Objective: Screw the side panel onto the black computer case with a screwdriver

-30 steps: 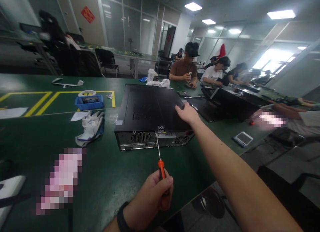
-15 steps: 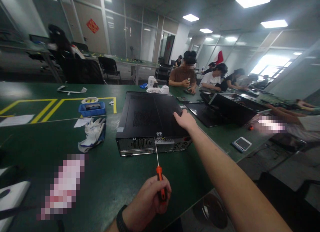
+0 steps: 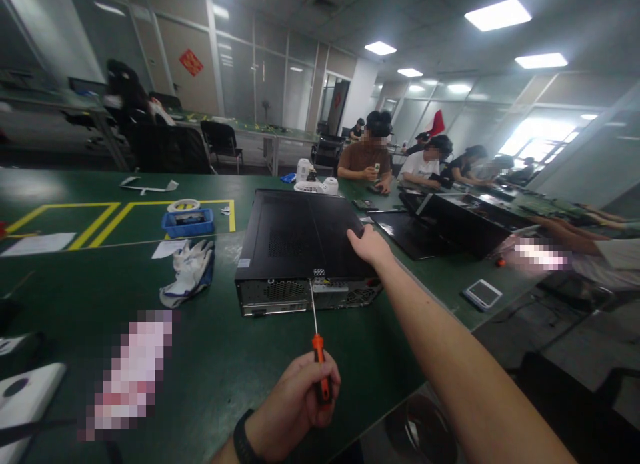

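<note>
A black desktop computer case [image 3: 300, 234] lies flat on the green table, its rear panel [image 3: 285, 292] facing me. My left hand [image 3: 303, 391] is closed around the red-and-black handle of a screwdriver [image 3: 320, 364]. The screwdriver's shaft points away from me, and its tip meets the upper edge of the rear panel near the middle; the screw itself is too small to make out. My right hand [image 3: 371, 245] grips the case at its right edge, thumb on the top cover and the other fingers mostly hidden.
Left of the case lie work gloves [image 3: 187, 274] and a blue tray [image 3: 187, 223] with a tape roll [image 3: 183, 205]. A small white fan [image 3: 309, 184] is behind it. On the right are another opened case [image 3: 465, 221] and a phone-like device [image 3: 483, 294]. Several people sit beyond.
The view has shifted slightly. Both hands keep their places on the screwdriver and the computer case, with the screwdriver tip still at the rear panel.
</note>
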A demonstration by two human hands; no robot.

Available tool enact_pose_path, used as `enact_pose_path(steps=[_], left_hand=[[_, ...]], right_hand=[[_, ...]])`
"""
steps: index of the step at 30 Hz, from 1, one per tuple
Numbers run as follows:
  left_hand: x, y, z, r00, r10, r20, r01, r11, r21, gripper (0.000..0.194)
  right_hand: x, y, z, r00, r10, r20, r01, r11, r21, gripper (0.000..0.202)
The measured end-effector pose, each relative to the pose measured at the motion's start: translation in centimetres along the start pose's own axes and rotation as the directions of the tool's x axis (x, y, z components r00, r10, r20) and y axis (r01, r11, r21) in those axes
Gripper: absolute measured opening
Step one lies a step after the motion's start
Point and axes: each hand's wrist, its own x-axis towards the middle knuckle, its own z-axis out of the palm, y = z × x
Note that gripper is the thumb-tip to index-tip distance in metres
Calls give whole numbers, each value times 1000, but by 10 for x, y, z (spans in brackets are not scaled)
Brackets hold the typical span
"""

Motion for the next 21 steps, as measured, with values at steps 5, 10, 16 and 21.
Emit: enact_pose_path(steps=[5, 10, 16, 21], left_hand=[[0, 1, 0, 1000, 23, 11, -23, 1000, -9, 24], [0, 1, -3, 998, 49, 25, -49, 999, -4, 23], [1, -1, -6, 999, 48, 15, -49, 999, 18, 23], [1, 0, -5, 998, 55, 1, -55, 998, 22, 23]], right_hand=[[2, 1, 1, 1000, -4, 0, 4, 1000, 2, 74], [1, 0, 0, 1000, 3, -2, -3, 1000, 3, 75], [1, -2, -1, 1000, 1, 2, -1, 1000, 2, 71], [1, -1, 0, 1000, 5, -2, -5, 1000, 1, 73]])
